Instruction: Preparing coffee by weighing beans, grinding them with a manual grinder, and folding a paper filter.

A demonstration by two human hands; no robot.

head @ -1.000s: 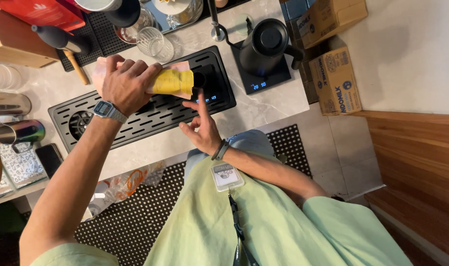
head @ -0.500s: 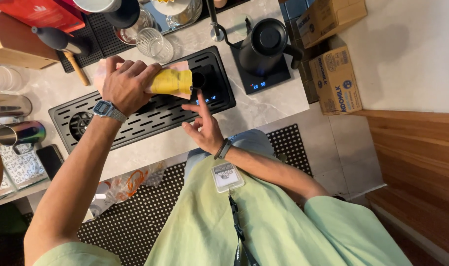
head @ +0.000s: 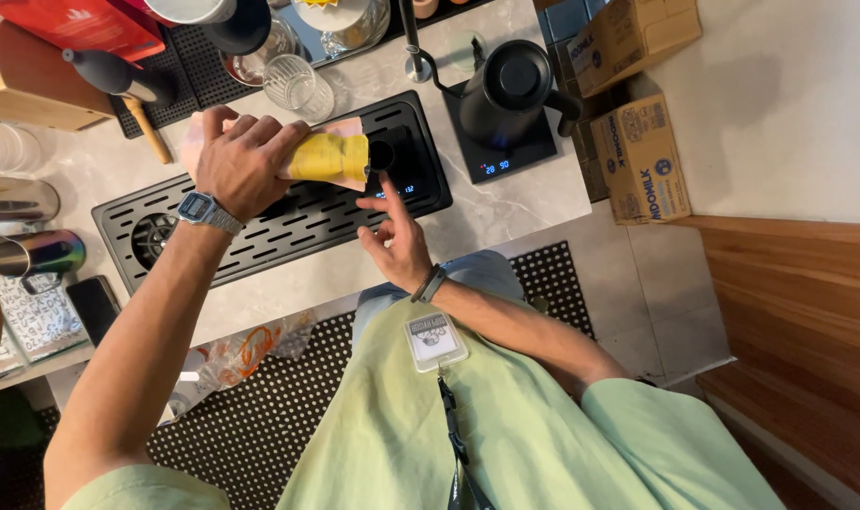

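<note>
The left hand (head: 246, 161) grips a yellow bag (head: 328, 157), tipped sideways toward a small black cup (head: 381, 155) on the black scale (head: 406, 179). The right hand (head: 400, 241), fingers loosely spread and empty, touches the scale near the bench's (head: 534, 203) front edge.

Person's clothing and accessories, head view.
A pale green garment (head: 505, 444) is worn. On it, a white badge (head: 436, 341) is hung from a dark lanyard (head: 456, 444); a silver digital wristwatch (head: 206, 210) and dark wristbands (head: 428, 283) are seen beyond the badge.

One head camera looks steeply down, close over the counter (head: 505, 212).
</note>
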